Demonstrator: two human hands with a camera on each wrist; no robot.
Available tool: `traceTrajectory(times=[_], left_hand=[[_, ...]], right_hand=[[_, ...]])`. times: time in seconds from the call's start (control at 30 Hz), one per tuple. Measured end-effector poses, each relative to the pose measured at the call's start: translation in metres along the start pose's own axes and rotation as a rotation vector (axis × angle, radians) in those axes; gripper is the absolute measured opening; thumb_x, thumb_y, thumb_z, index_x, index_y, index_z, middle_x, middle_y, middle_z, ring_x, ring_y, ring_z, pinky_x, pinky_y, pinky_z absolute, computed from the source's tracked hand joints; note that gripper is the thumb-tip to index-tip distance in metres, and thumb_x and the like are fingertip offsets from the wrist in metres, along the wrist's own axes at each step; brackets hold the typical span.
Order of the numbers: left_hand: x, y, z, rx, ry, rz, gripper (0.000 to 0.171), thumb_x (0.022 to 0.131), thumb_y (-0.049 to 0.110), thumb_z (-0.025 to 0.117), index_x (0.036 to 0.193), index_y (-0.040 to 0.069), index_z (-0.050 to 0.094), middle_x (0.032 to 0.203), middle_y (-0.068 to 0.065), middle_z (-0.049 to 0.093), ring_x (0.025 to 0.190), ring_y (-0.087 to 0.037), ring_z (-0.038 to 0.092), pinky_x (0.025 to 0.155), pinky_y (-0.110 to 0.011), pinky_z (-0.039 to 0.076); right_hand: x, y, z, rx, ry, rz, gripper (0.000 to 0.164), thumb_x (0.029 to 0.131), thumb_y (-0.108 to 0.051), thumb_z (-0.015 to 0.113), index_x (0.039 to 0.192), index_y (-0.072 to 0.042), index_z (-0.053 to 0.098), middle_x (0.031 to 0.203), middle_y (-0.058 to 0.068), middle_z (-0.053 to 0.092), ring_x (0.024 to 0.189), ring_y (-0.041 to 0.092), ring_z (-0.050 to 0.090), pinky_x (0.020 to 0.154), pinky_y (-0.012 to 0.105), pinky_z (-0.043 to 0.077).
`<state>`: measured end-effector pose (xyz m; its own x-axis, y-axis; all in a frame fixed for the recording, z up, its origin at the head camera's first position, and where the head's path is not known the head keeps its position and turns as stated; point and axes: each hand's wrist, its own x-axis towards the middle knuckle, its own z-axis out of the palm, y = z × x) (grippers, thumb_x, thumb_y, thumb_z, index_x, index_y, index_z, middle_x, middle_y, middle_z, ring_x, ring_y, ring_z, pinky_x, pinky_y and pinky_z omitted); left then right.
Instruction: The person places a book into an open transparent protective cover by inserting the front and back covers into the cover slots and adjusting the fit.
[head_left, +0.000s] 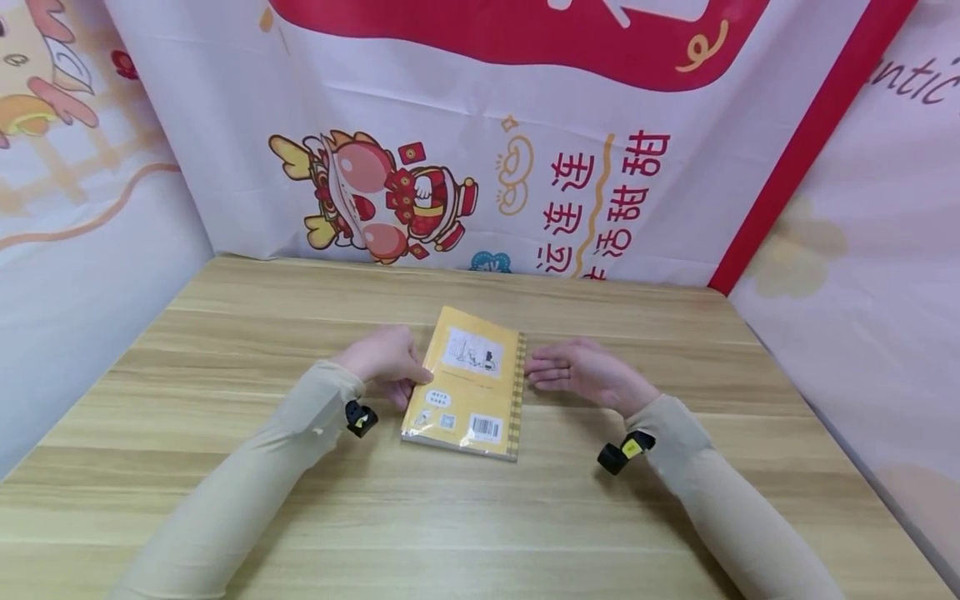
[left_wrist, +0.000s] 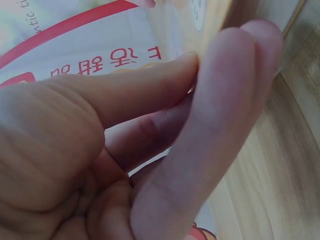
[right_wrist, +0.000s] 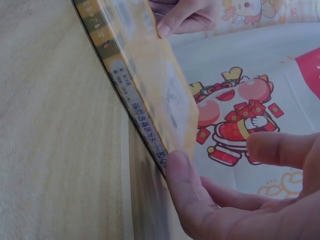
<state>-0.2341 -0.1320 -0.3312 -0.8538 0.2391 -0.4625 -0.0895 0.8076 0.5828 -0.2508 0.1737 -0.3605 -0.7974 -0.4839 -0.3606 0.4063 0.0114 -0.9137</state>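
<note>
A yellow book (head_left: 480,392) in shiny clear wrap lies near the middle of the table, its back cover with a barcode and a pale picture panel facing up. My left hand (head_left: 384,362) pinches the book's left edge, thumb on the cover and fingers at the edge and below. In the right wrist view, the printed spine of the book (right_wrist: 135,95) shows, slightly raised from the table along one side. My right hand (head_left: 588,372) is beside the spine, fingers fairly straight; one fingertip (right_wrist: 179,165) appears to touch the spine's end. Nothing is gripped by it.
The book is on a wood-grain table (head_left: 465,525). White printed cloth (head_left: 450,100) with red lettering and cartoon figures hangs behind the table's far edge, with more cloth at both sides. Black straps (head_left: 626,452) sit on both wrists.
</note>
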Motion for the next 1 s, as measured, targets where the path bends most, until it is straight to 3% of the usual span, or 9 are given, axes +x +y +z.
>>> traceTrajectory(times=[0.33,0.53,1.0], left_hand=[[-0.0003,-0.0023,0.0050,-0.042,0.037,-0.009,0.017,0.082,0.016,0.073,0.082,0.000,0.066,0.076,-0.014,0.067,0.057,-0.020,0.065,0.058,-0.031,0.055],[0.0038,-0.0035,0.0061,0.014,0.070,-0.014,0.018,0.081,0.019,0.075,0.080,0.003,0.067,0.074,-0.011,0.066,0.056,-0.018,0.064,0.058,-0.027,0.054],[0.0079,0.0002,0.0094,0.004,0.120,-0.044,0.020,0.078,0.019,0.077,0.082,0.004,0.065,0.077,-0.010,0.066,0.061,-0.017,0.064,0.059,-0.025,0.053]], right_hand=[[0.0005,-0.0007,0.0001,-0.038,-0.013,0.022,0.041,0.099,-0.009,0.048,0.133,0.013,0.041,0.132,0.031,0.045,0.121,0.040,0.047,0.098,0.042,0.041],[-0.0005,-0.0015,0.0006,-0.057,-0.031,0.054,0.040,0.099,-0.008,0.047,0.131,0.015,0.040,0.131,0.032,0.045,0.119,0.040,0.048,0.098,0.043,0.040],[-0.0020,-0.0019,-0.0013,0.109,-0.060,0.132,0.050,0.099,-0.012,0.046,0.139,0.012,0.026,0.138,0.032,0.035,0.127,0.041,0.039,0.100,0.046,0.037]])
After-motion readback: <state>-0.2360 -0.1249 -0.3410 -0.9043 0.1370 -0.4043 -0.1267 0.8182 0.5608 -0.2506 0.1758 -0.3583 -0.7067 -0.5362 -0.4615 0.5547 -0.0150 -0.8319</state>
